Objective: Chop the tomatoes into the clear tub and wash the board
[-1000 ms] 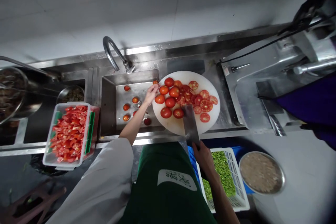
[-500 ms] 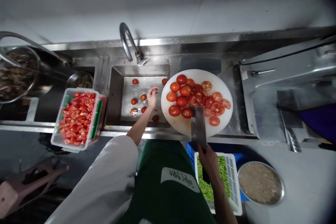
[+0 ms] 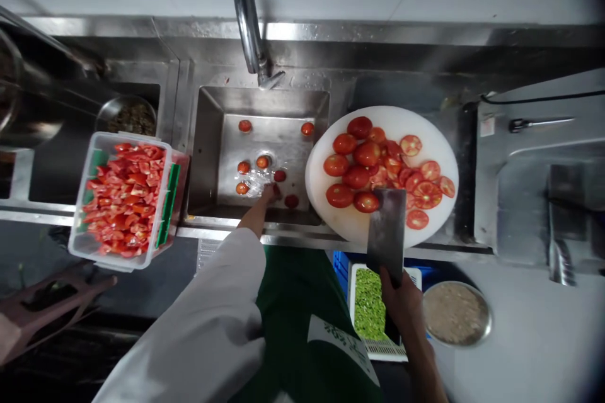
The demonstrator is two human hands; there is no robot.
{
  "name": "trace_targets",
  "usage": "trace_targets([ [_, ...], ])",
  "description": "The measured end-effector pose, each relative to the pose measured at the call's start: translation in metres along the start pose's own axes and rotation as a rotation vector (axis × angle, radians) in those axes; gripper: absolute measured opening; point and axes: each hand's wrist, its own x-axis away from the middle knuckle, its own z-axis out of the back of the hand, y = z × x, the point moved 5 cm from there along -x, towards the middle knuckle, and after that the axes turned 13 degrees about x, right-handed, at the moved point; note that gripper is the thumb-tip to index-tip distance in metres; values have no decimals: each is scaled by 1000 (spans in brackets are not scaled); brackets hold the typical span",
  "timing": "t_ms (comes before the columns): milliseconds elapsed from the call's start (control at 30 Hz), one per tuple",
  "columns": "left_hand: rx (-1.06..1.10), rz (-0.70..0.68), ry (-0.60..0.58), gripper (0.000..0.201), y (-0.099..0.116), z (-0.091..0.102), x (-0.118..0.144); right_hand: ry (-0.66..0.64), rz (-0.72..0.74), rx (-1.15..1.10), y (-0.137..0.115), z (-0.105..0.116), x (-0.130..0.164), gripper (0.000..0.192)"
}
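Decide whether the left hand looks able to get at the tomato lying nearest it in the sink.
Probably yes: the left hand is already down in the sink, the tomato lies just beside it, and nothing stands between them.

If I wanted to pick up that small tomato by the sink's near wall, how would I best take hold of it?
Pinch the small tomato across its round sides, coming straight down from above. It lies on the sink floor close to the near wall and partly under the cutting board edge, so a sideways reach looks cramped. The left hand is right beside it.
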Motion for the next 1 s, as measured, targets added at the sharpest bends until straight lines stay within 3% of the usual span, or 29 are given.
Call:
trace_targets([
  [67, 12, 22, 27, 61, 8, -2, 3, -3, 14, 11, -4, 1, 3, 48],
  [167, 127, -100, 86, 63, 38, 7, 17, 4, 27, 33, -10, 3, 7, 45],
  [267, 214, -272, 106, 65, 81, 19, 52, 19, 54, 29, -15, 6, 8, 42],
  [333, 169, -427, 32, 67, 117, 18, 87, 21, 71, 31, -15, 8, 8, 41],
  [400, 59, -641, -98, 67, 152, 2, 129, 18, 78, 44, -10, 9, 8, 40],
  [500, -170, -918, -317, 60, 184, -52, 185, 18, 72, 58, 1, 8, 9, 39],
  [600, -410, -1027, -398, 60, 185, -117, 209, 22, 66, 40, 8, 7, 12, 39],
  [700, -528, -1018, -314, 55, 174, -162, 209, 7, 48, 39, 10, 6, 14, 41],
  [833, -489, -1009, -271, 49, 165, -182, 201, 18, 27, 55, 12, 5, 16, 42],
  [1000, -299, -978, -389, 33, 166, -178, 197, 10, 22, 58, 11, 4, 17, 44],
])
